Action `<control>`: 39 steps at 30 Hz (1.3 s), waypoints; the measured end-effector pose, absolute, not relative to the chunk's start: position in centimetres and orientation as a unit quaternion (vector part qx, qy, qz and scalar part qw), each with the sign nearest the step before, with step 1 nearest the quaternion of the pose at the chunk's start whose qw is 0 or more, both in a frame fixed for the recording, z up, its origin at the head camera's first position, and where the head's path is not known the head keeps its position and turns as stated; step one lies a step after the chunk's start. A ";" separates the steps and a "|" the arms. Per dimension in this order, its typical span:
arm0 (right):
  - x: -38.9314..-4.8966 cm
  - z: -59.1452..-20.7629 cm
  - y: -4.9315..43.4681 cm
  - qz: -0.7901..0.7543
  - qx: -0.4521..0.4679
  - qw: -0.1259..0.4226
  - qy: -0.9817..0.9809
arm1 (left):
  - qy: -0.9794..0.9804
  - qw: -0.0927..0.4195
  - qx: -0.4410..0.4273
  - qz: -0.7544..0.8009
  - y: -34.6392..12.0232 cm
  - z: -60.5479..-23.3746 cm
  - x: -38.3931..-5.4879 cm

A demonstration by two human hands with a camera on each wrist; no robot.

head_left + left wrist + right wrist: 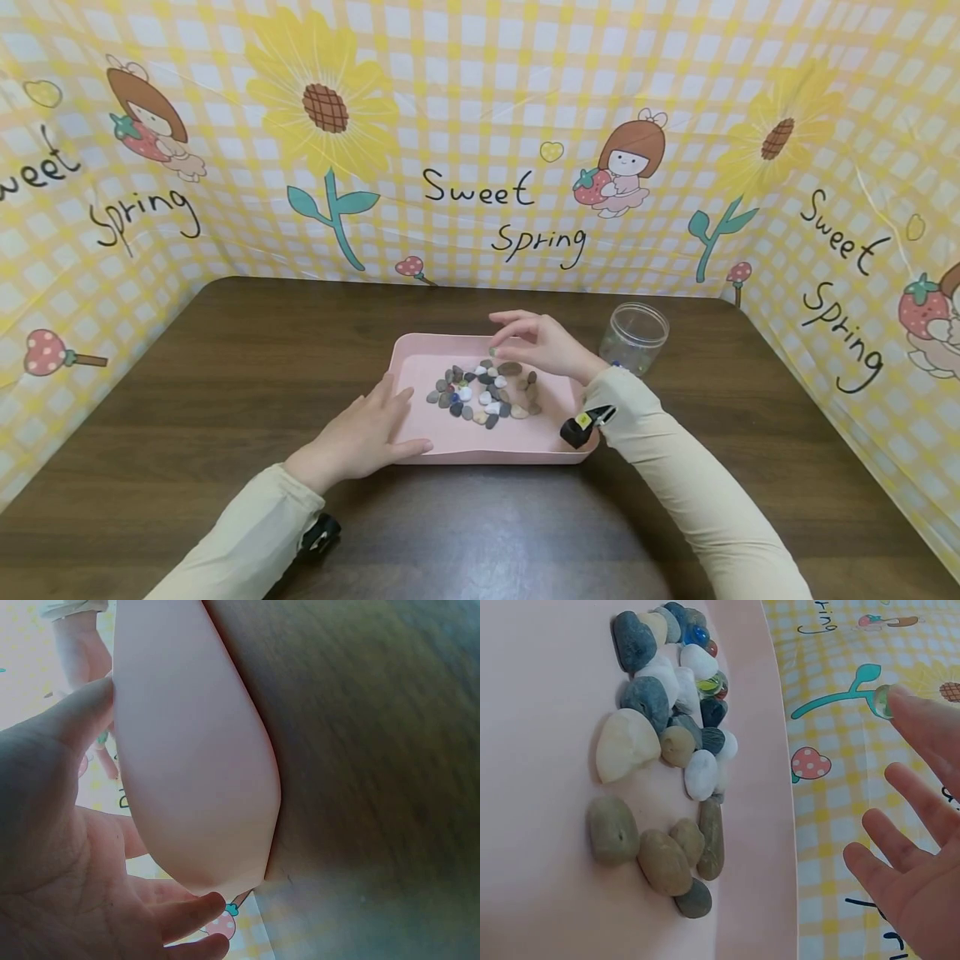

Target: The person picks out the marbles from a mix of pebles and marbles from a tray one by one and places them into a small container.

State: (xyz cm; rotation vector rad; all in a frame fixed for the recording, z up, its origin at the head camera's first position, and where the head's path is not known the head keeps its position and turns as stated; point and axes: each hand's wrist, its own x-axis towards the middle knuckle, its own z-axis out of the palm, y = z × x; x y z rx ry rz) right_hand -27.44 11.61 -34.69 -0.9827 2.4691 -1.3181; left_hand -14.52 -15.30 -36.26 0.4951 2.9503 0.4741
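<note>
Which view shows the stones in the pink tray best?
The right wrist view: the stones appear large there, with separate shapes and colours plain. The head view shows them from above, but much smaller. The left wrist view shows none of them; the outside of the tray faces that camera.

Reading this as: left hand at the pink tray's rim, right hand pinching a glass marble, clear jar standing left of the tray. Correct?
One error: the clear jar stands to the right of the pink tray, not left; the head view shows it. The left hand is at the tray's rim and the right hand pinches a glass marble, as you say.
</note>
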 end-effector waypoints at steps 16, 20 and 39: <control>-27.4 -34.2 13.1 -0.475 -0.333 0.063 0.812 | 0.973 0.053 0.163 0.155 -15.3 -36.3 -14.5; -27.4 -34.0 13.6 -0.467 -0.329 0.051 0.819 | 0.973 0.056 0.163 0.155 -15.3 -36.3 -14.5; -27.3 -33.5 15.6 -0.462 -0.307 0.009 0.832 | 0.973 0.058 0.163 0.155 -15.3 -36.2 -14.5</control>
